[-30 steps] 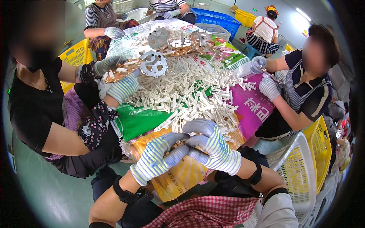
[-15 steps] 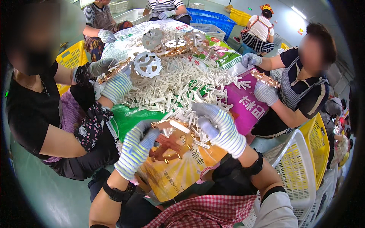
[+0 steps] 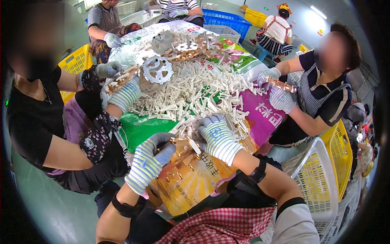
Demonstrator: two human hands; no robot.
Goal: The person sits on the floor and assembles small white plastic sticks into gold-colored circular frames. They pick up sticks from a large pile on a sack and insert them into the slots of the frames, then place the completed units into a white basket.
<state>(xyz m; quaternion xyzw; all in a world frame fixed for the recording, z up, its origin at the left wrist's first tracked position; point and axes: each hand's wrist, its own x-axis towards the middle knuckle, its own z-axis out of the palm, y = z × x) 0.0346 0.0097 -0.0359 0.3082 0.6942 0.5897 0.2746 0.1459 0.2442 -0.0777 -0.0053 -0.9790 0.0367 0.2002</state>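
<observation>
In a white-and-yellow striped glove with grey fingers, my left hand (image 3: 148, 156) grips a shiny copper-coloured metal part (image 3: 182, 147) with short pegs. A white strip (image 3: 193, 145) sits on that part. My right hand (image 3: 221, 137), gloved the same way, is curled palm down beside the part, at the near edge of the heap of small white strips (image 3: 191, 91). Its fingertips are hidden, and what they hold cannot be made out. Small copper-coloured pegs show above the orange-yellow sack (image 3: 185, 191) below my hands.
Toothed silver metal discs (image 3: 157, 70) and more copper-coloured parts lie on the heap. Co-workers in gloves sit left (image 3: 30, 122) and right (image 3: 325, 89), each holding a copper-coloured part; others sit behind. A white basket (image 3: 315, 179) and a yellow crate (image 3: 339, 156) stand at my right.
My right hand has moved left and its fingers have curled in. My left hand has shifted slightly right with the copper-coloured part, which has turned. The right co-worker's hands have come together at their part.
</observation>
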